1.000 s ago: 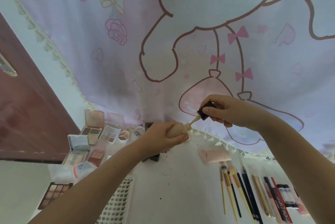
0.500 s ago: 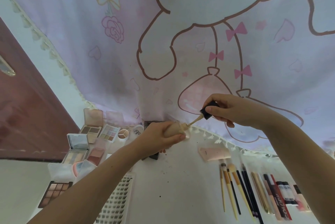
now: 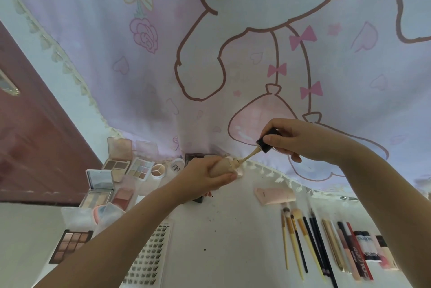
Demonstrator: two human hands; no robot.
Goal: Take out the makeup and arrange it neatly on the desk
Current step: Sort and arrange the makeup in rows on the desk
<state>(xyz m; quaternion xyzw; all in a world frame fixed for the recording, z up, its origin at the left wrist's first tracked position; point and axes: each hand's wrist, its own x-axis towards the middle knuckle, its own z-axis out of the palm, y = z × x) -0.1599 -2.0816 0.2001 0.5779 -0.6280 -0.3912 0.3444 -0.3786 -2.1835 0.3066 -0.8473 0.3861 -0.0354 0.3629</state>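
Observation:
My left hand (image 3: 207, 174) grips a beige foundation bottle (image 3: 221, 167), held tilted above the white desk (image 3: 228, 241). My right hand (image 3: 293, 139) pinches the bottle's black cap (image 3: 268, 141), whose beige applicator wand (image 3: 249, 156) runs down to the bottle's neck. The wand's tip is at or just inside the opening. Open eyeshadow and blush palettes (image 3: 116, 171) lie in a group at the left. A row of brushes and pencils (image 3: 305, 241) and tubes (image 3: 363, 250) lies at the right.
A false-lash tray (image 3: 149, 257) sits near my left forearm. A brown palette (image 3: 70, 245) lies at the lower left. A pink flat pouch (image 3: 275, 195) rests behind the brushes. A cartoon-printed curtain (image 3: 233, 54) hangs behind the desk, with a dark red door (image 3: 35, 136) at the left.
Both hands have stayed nearly in place with the bottle and cap. The wand sits slightly further out from the bottle neck; the view has shifted a little.

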